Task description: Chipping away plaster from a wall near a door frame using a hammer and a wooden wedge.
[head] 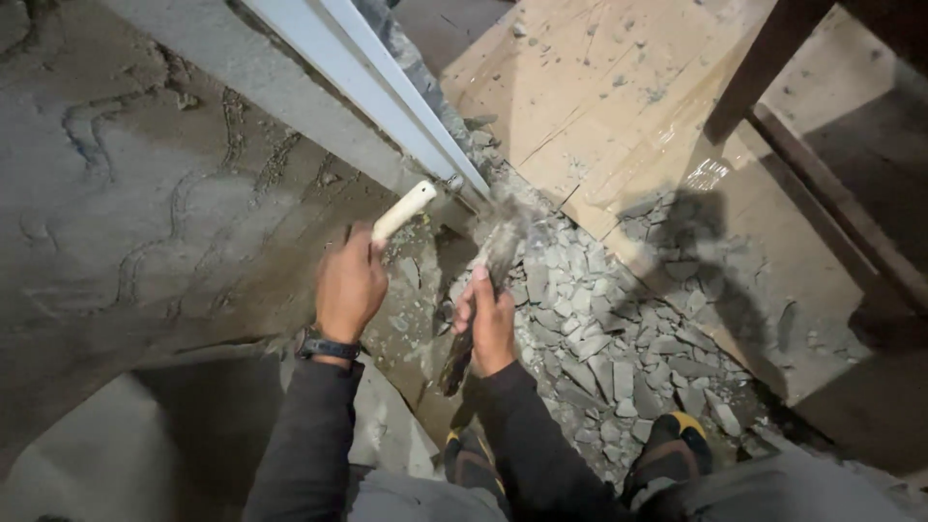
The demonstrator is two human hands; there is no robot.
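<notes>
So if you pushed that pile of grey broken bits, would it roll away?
Probably not. The grey rubble chunks look flat-sided and angular, so they would likely slide and scrape, not roll. They seem hard and heavy for their size. Loosely heaped on the cardboard sheet, they would probably shift and scatter.

Grey rubble (599,338) lies heaped on a plywood sheet (590,87); beside the rubble runs a white frame (367,87), with dark timber (822,184) beyond.

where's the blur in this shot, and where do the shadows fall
Head view: the hammer in the right hand is motion-blurred at its head; the left hand and its pale chisel look sharp; a hard shadow falls on the rubble and boards.
</notes>
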